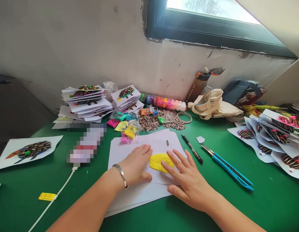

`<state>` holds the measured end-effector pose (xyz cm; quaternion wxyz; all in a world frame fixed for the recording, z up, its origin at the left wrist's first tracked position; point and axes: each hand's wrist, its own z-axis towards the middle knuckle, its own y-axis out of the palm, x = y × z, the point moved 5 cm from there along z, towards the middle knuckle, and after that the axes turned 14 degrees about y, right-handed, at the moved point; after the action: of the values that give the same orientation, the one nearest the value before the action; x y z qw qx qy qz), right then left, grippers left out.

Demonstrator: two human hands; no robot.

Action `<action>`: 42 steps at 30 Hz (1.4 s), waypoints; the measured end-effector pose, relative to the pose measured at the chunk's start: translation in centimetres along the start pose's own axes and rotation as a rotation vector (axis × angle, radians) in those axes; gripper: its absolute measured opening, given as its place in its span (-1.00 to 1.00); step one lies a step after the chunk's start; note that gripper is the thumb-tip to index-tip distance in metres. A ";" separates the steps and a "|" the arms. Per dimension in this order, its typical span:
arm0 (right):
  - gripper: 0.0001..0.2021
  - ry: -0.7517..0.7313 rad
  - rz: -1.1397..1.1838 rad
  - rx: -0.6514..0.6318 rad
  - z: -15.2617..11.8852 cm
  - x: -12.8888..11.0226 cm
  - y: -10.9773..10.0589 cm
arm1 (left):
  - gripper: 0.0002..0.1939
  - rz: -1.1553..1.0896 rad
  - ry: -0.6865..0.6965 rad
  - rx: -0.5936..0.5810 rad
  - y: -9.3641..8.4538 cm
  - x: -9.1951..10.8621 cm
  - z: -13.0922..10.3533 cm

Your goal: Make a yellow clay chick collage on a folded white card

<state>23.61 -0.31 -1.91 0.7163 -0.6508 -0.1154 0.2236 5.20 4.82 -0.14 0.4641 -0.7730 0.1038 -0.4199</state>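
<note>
Head view, yellow clay (157, 161), clay-filled clear bags (130, 131)

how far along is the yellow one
Looks done: the yellow patch is flattened on the top sheet.

In hand: the patch, with the left hand at its edge and the right hand's fingers over it.

Probably left, going by the seeded pictures: seeds on its visible part, which is bare; one seed lies above it. Pencil lines below are uncovered.
</note>
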 end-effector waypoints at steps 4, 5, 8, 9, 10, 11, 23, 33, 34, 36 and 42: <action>-0.42 -0.021 -0.014 0.002 -0.1 -0.1 0.2 | -0.11 -0.005 -0.003 0.001 -0.1 0.1 -0.1; -0.43 -0.022 -0.018 -0.005 -0.1 -0.1 0.2 | -0.11 -0.004 -0.007 0.000 -0.1 0.1 -0.1; -0.42 -0.020 -0.023 0.003 -0.2 -0.1 0.1 | -0.10 0.003 -0.011 0.001 -0.1 0.2 -0.1; -0.41 -0.022 -0.022 0.008 -0.3 -0.1 0.1 | -0.10 0.007 -0.011 0.001 -0.1 0.2 -0.1; -0.42 -0.024 -0.022 0.007 -0.3 -0.2 0.0 | -0.09 0.011 -0.011 0.002 -0.1 0.2 -0.1; -0.42 -0.028 -0.024 -0.001 -0.3 -0.2 0.1 | -0.09 0.015 -0.009 0.001 -0.1 0.3 -0.1; -0.45 -0.036 -0.049 -0.062 -0.2 -0.2 0.6 | -0.19 0.138 0.022 0.036 0.9 0.1 -1.0; -0.43 0.111 -0.031 -0.123 0.3 0.0 0.5 | -0.24 0.295 0.046 0.084 2.2 -0.6 -1.1; -0.43 0.121 -0.027 -0.131 0.4 0.1 0.5 | -0.24 0.302 0.051 0.090 2.2 -0.6 -1.0; -0.42 0.148 -0.023 -0.126 0.5 0.2 0.5 | -0.24 0.315 0.058 0.099 2.3 -0.7 -1.0; -0.45 0.195 -0.034 -0.099 0.7 0.5 0.5 | -0.25 0.357 0.069 0.120 2.4 -0.9 -0.8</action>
<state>23.65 0.56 -2.36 0.6948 -0.7020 -0.0670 0.1411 4.62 3.49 -2.41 0.5726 -0.6983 0.2300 -0.3627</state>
